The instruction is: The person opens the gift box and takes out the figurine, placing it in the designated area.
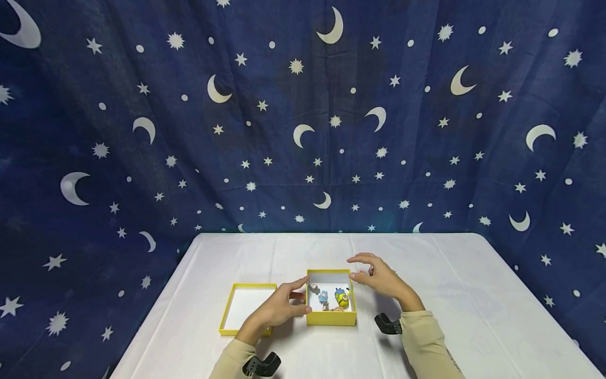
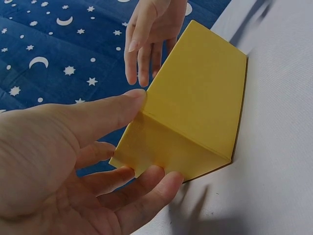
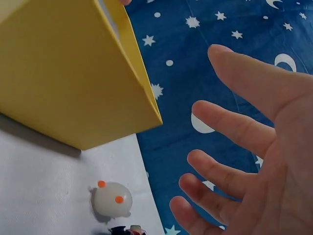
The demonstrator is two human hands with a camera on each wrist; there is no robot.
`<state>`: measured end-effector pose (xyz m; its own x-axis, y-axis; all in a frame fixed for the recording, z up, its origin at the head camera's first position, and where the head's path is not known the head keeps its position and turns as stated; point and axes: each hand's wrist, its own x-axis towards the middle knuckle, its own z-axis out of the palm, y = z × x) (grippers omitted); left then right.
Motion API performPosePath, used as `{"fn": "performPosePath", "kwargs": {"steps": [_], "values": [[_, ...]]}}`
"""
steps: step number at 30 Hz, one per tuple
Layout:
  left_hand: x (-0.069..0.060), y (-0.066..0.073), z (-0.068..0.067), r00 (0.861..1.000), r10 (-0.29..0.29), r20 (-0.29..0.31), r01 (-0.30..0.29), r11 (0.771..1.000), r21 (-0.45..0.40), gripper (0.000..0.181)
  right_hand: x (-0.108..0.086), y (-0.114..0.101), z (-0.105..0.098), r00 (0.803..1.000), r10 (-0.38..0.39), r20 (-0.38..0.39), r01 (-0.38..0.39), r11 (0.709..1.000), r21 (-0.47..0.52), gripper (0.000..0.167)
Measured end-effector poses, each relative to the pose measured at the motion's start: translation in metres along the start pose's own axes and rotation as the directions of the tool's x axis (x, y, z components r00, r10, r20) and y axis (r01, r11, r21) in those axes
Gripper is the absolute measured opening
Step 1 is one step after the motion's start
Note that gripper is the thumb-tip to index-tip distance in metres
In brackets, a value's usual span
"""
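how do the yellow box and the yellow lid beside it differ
Depth: the box has tall walls, while the lid has a shallow rim.
Contents: the box holds small toys; the lid shows only its white inside, though part is hidden.
Contact: the left hand touches the box, but no fingers visibly touch the lid.
Both are yellow outside, white inside and lie open side up.
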<state>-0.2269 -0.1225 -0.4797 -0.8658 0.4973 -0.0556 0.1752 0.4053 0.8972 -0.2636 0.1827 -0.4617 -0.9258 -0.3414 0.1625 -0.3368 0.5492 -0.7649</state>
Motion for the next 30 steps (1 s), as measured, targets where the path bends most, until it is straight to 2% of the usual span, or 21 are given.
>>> {"fn": "performPosePath", "kwargs": {"steps": [2,10,17,22,25,30], "values": [[0.0,0.0,0.0,1.0,0.003,0.001,-0.003,1.0,0.0,0.079,0.001,-0.001,0.002,1.0,-0.001,0.017,0.001,1.0,-0.008,0.045],[0.002,-0.001,0.0,1.0,-0.003,0.004,0.003,1.0,-0.011,0.078,0.0,-0.004,0.01,0.992,-0.015,0.123,0.007,0.998,0.066,0.044],[0.0,0.001,-0.001,1.0,0.015,0.01,-0.015,1.0,-0.009,0.077,-0.003,-0.008,0.015,0.97,0.006,0.242,-0.028,0.996,0.088,0.046],[-0.001,0.001,-0.001,0.999,0.037,0.015,-0.037,0.999,-0.019,0.076,-0.003,-0.01,0.018,0.949,-0.015,0.315,-0.004,0.998,0.06,0.044],[0.0,0.001,-0.001,0.999,0.042,0.016,-0.042,0.999,-0.022,0.076,-0.003,-0.011,0.02,0.94,-0.018,0.341,0.002,0.999,0.047,0.04],[0.0,0.0,-0.001,0.999,0.051,0.017,-0.05,0.999,-0.018,0.077,-0.003,-0.014,0.023,0.941,-0.021,0.339,0.018,1.0,0.013,0.04]]}}
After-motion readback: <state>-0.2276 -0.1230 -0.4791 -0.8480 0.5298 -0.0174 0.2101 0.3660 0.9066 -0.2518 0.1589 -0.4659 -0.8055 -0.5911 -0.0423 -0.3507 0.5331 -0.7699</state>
